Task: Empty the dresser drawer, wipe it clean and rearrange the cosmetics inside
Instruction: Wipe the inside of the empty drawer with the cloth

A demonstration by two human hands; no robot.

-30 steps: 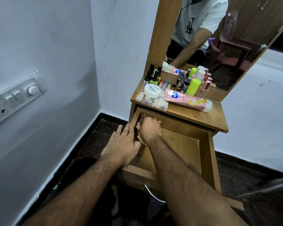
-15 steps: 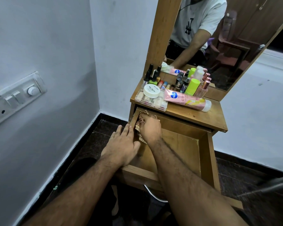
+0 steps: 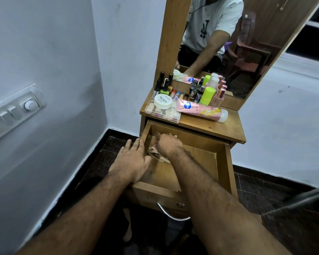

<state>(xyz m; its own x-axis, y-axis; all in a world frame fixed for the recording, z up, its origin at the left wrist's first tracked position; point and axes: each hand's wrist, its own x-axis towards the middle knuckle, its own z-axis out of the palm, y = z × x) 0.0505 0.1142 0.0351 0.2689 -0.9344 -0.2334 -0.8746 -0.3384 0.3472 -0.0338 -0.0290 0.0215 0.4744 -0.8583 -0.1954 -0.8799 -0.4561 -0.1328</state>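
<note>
One open drawer (image 3: 223, 162), one patterned cloth (image 3: 155, 153), two hands in it. On the desk (image 3: 219, 129): one pink tube (image 3: 201, 110), one white jar (image 3: 163, 101), one clear case (image 3: 160, 114), one green bottle (image 3: 207, 95).

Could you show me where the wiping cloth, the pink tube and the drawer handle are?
cloth (image 3: 157, 157): head view, on the crumpled folds below the right hand.
pink tube (image 3: 201, 111): head view, on the middle of its body.
drawer handle (image 3: 170, 215): head view, on the curved metal bar.
</note>
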